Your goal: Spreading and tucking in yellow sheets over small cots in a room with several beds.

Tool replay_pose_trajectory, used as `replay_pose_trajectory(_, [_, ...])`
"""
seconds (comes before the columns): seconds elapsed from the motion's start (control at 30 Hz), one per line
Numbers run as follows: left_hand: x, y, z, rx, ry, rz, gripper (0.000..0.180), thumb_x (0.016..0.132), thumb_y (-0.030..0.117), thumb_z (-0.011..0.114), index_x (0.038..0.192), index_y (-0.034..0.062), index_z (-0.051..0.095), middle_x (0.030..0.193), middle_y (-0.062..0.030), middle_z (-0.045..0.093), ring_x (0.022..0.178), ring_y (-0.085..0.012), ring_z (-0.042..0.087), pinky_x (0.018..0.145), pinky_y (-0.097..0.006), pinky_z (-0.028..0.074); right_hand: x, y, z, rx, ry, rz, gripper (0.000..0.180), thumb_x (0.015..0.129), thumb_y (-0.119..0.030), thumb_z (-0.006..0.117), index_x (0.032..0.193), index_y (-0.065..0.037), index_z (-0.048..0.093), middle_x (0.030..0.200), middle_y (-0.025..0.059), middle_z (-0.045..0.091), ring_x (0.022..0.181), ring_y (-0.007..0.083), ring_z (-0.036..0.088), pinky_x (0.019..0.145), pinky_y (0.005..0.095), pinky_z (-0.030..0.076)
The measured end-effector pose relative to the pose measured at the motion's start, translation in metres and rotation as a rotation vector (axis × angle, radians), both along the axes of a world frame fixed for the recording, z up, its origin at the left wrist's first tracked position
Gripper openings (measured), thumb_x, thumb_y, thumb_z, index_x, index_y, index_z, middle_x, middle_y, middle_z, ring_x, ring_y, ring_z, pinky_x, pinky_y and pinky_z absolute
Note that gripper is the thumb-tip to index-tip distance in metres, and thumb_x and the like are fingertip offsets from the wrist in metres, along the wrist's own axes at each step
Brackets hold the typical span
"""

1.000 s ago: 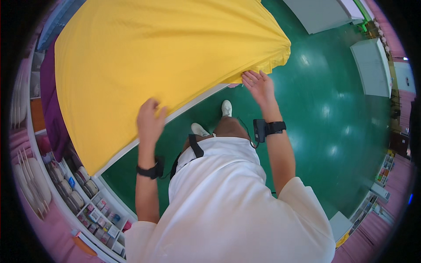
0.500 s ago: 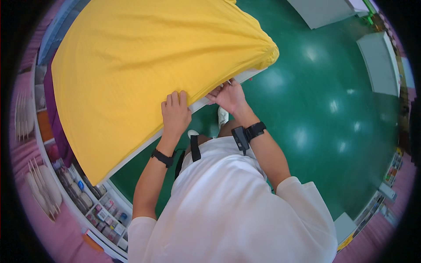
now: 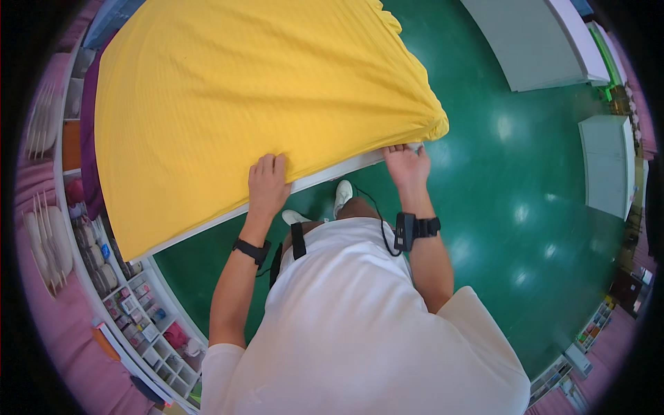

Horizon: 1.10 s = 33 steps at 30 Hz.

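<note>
A yellow fitted cloth is spread over a wide, flat surface with a pale edge; its far-right rim is gathered and bunched at the corner. My left hand rests on the cloth near the front edge, fingers slightly bent and pressed on top; its thumb is hidden. Close to the right corner, my right hand is turned palm up, its fingers hooked at the cloth's hem, with the fingertips partly hidden under it. A bit of white shows beside those fingertips.
Purple cloth hangs at the left side. White shelves with small compartments stand at lower left, before pink drapery. Pale cabinets stand on the green floor at the right. A black cord runs by my right wrist.
My right hand has slid rightward along the edge to near the corner and turned more palm up. The left hand stays on the cloth. The whole view has turned somewhat.
</note>
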<state>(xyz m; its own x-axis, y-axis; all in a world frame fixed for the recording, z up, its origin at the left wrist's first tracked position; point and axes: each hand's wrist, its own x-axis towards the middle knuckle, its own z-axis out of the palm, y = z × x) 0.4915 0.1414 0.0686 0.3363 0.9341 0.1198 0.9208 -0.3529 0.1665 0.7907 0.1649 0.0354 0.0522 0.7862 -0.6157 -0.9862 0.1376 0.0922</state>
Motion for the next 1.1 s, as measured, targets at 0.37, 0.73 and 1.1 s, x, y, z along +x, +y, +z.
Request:
replay_pose_trajectory(0.37, [-0.006,-0.010,0.003,-0.030,-0.077,0.127,0.059,0.063,0.014,0.074,0.115,0.0034,0.048,0.103,-0.0145,0.050,0.097,-0.0329,0.051,0.079,-0.040,0.043,0.023,0.022,-0.016,-0.048,-0.706,0.105,0.040,0.098,-0.028,0.040,0.128,-0.001,0.041,0.134,0.0141,0.041,0.124,0.0278,0.043,0.101,0.0459,0.040])
replay_pose_trajectory(0.73, [-0.006,-0.012,-0.012,-0.038,-0.029,0.144,0.063,0.060,0.015,0.075,0.116,0.0042,0.048,0.101,-0.0133,0.048,0.097,-0.0316,0.050,0.080,-0.040,0.040,0.029,0.017,0.014,-0.084,-0.437,0.208,0.050,0.092,-0.034,0.052,0.131,-0.004,0.042,0.135,0.0117,0.042,0.122,0.0256,0.043,0.104,0.0422,0.032])
replay_pose_trajectory(1.1, [-0.006,-0.014,-0.002,-0.014,-0.166,0.089,0.057,0.065,0.027,0.075,0.112,0.0036,0.051,0.101,-0.0145,0.051,0.097,-0.0322,0.050,0.081,-0.042,0.039,0.043,0.031,-0.019,-0.312,-1.480,0.269,0.058,0.074,0.000,0.063,0.124,0.003,0.033,0.119,0.0178,0.048,0.111,0.0309,0.051,0.098,0.0380,0.038])
